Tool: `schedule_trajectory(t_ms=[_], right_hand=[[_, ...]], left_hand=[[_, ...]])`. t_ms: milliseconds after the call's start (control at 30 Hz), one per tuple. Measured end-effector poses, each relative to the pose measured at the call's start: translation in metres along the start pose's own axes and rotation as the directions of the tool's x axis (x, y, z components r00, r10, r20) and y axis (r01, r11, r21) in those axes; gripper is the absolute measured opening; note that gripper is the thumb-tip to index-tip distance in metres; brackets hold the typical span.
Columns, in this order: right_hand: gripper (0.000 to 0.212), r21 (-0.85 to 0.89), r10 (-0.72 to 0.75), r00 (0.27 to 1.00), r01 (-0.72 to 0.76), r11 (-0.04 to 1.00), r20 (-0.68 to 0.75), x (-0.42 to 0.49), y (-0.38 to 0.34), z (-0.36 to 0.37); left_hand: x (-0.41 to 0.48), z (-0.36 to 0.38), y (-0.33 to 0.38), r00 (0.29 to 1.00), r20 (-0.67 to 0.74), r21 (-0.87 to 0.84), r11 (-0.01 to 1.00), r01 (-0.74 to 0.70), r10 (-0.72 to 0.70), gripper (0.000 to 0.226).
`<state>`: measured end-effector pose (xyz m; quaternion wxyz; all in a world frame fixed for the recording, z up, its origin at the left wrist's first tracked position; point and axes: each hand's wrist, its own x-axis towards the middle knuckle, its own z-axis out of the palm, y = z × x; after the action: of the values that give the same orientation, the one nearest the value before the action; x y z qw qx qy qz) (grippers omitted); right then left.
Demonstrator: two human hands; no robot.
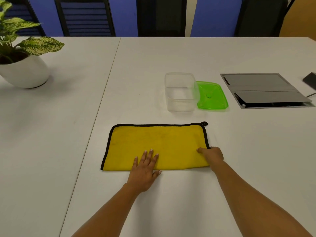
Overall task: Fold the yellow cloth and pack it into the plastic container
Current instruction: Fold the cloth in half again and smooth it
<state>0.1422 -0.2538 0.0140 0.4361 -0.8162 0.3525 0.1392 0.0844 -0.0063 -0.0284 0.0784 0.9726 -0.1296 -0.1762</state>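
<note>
The yellow cloth (159, 142), edged in black, lies folded once into a long rectangle on the white table, with its hanging loop at the far right corner. My left hand (145, 168) presses flat on the cloth's near edge, fingers straight and spread. My right hand (211, 155) pinches the cloth's right end near the front corner, thumb on top. Beyond the cloth stands the clear plastic container (180, 106), open and empty. Its green lid (212, 95) lies flat just right of it.
A potted plant in a white pot (24, 72) stands at the far left. A grey cable hatch (266, 90) is set into the table at the right, with a dark phone (310, 80) beyond it. Chairs line the far edge of the table (171, 194).
</note>
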Motion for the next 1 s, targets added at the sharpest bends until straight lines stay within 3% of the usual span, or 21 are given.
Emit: schedule_trajectory(t_ms=[100, 200, 233, 333, 567, 633, 700, 733, 833, 933, 1000], right_hand=[[0.045, 0.203, 0.013, 0.998, -0.024, 0.979, 0.056, -0.003, -0.006, -0.006], [0.042, 0.350, 0.005, 0.997, -0.031, 0.936, 0.075, -0.005, -0.011, -0.014], [0.041, 0.370, -0.008, 0.998, -0.016, 0.929, 0.064, -0.007, -0.012, -0.017], [0.036, 0.377, -0.036, 0.999, 0.038, 0.925, -0.013, -0.010, -0.011, -0.026], [0.029, 0.332, -0.009, 0.979, 0.078, 0.940, -0.205, -0.018, 0.011, -0.052], [0.028, 0.309, -0.031, 0.973, 0.102, 0.946, -0.227, -0.022, 0.011, -0.054], [0.027, 0.276, -0.076, 0.968, 0.142, 0.951, -0.239, -0.030, 0.006, -0.050], [0.028, 0.262, -0.104, 0.966, 0.167, 0.950, -0.238, -0.035, 0.002, -0.046], [0.031, 0.228, -0.191, 0.959, 0.238, 0.944, -0.211, -0.055, -0.014, -0.028], [0.032, 0.187, -0.303, 0.938, 0.333, 0.924, -0.172, -0.081, -0.032, -0.003], [0.032, 0.139, -0.402, 0.903, 0.422, 0.896, -0.150, -0.100, -0.041, 0.016]], left_hand=[[0.000, -0.003, 0.001, 1.000, 0.021, 0.017, 1.000, -0.003, 0.003, 0.065], [-0.004, -0.007, 0.009, 0.998, 0.059, 0.030, 0.999, -0.020, 0.018, 0.096], [-0.006, -0.006, 0.011, 0.997, 0.067, 0.036, 0.999, -0.026, 0.024, 0.096], [-0.008, -0.002, 0.021, 0.995, 0.093, 0.034, 0.999, -0.037, 0.033, 0.064], [-0.023, 0.001, 0.058, 0.976, 0.162, -0.009, 0.989, -0.147, 0.146, 0.059], [-0.025, -0.007, 0.065, 0.971, 0.189, -0.084, 0.988, -0.132, 0.146, 0.057], [-0.024, -0.022, 0.069, 0.974, 0.189, -0.294, 0.954, -0.063, 0.123, 0.050], [-0.023, -0.031, 0.071, 0.983, 0.167, -0.461, 0.887, 0.005, 0.081, 0.044], [-0.016, -0.060, 0.068, 0.985, 0.140, -0.835, 0.522, 0.174, -0.103, 0.034], [-0.007, -0.092, 0.065, 0.957, 0.202, -0.957, 0.166, 0.239, -0.209, 0.034], [-0.001, -0.111, 0.064, 0.946, 0.224, -0.972, 0.012, 0.233, -0.235, 0.038]])
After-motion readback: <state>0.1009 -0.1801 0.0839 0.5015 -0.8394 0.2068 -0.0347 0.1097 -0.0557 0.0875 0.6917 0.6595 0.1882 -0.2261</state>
